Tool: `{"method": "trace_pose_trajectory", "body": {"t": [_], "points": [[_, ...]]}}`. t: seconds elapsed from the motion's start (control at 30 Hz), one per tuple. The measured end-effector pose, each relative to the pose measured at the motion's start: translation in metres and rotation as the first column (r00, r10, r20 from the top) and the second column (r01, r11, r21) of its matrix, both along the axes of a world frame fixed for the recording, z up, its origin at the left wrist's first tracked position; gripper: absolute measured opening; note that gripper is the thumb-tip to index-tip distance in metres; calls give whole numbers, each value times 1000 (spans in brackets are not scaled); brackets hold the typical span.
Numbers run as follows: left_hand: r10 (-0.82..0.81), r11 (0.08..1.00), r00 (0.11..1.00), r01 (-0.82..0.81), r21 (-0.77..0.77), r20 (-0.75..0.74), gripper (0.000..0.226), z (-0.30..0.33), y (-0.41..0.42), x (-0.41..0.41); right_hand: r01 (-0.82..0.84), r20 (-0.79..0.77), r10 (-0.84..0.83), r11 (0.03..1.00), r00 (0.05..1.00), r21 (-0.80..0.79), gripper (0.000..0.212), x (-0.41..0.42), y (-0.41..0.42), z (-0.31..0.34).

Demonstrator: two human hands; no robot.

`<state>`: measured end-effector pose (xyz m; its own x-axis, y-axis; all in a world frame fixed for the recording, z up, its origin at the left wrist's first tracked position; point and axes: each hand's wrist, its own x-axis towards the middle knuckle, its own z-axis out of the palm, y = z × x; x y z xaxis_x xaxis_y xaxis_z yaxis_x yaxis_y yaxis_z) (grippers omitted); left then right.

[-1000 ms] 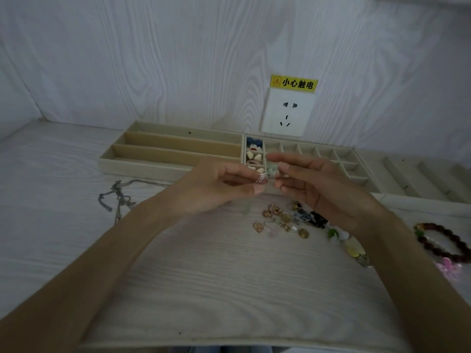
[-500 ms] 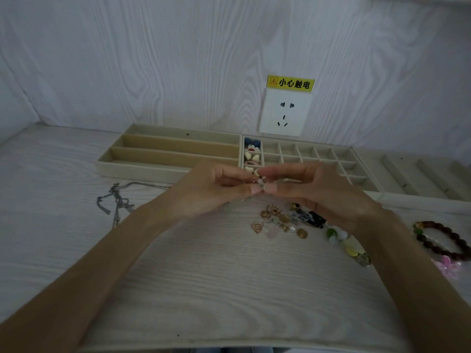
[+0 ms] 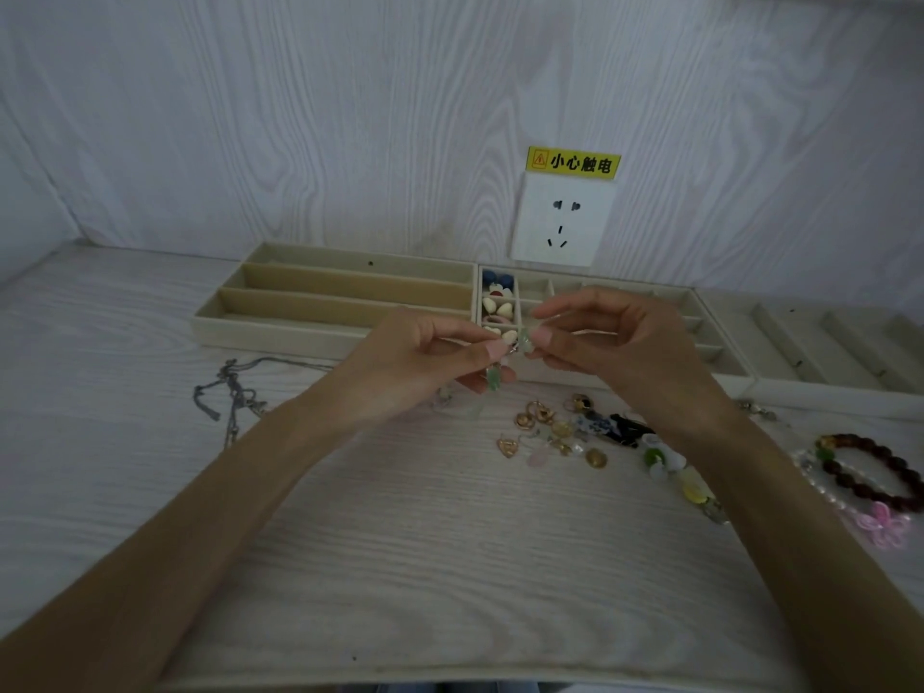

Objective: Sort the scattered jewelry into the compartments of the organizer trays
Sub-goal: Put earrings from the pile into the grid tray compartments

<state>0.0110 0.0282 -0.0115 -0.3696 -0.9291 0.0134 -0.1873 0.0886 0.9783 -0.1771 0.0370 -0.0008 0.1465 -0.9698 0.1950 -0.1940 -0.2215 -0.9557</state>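
My left hand (image 3: 425,362) and my right hand (image 3: 605,342) meet above the table, just in front of the trays. Between their fingertips they pinch a small pale green earring (image 3: 522,342); a second green piece (image 3: 493,380) hangs below my left thumb. A pile of loose gold and coloured earrings (image 3: 555,432) lies on the table under my right hand. The gridded beige tray (image 3: 700,312) behind holds several earrings in its left column (image 3: 497,305). A long-slot tray (image 3: 320,297) stands to its left.
A silver chain necklace (image 3: 235,392) lies at the left. A dark bead bracelet (image 3: 870,467), a clear bead strand and a pink flower piece (image 3: 882,527) lie at the right. A third ridged tray (image 3: 840,352) stands far right. A wall socket (image 3: 562,220) is behind.
My hands have risen slightly and my right fingers have closed in onto the green earring that my left hand holds. The green piece now dangles below my left thumb.
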Motion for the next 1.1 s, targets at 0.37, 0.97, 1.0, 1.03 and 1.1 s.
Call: {"method": "trace_pose_trajectory", "body": {"t": [0.37,0.97,1.0,1.03,1.1], "points": [[-8,1000,1000,8,-25,-6,20,0,-1,1,36,-15,-40,979,999,-201,18,6,2,-2],[-83,996,996,83,-18,-37,12,-5,-2,-4,40,123,-34,998,992,-45,19,9,1,4],[-83,996,996,82,-23,-26,12,-5,-2,-3,27,113,-23,999,993,-31,20,8,1,4],[-81,996,997,80,-27,-19,11,-4,-1,-3,11,99,-9,1000,995,-20,20,7,1,5],[-64,997,998,64,-38,-11,6,-3,0,-4,-21,65,21,1000,998,-4,20,6,1,6]]}}
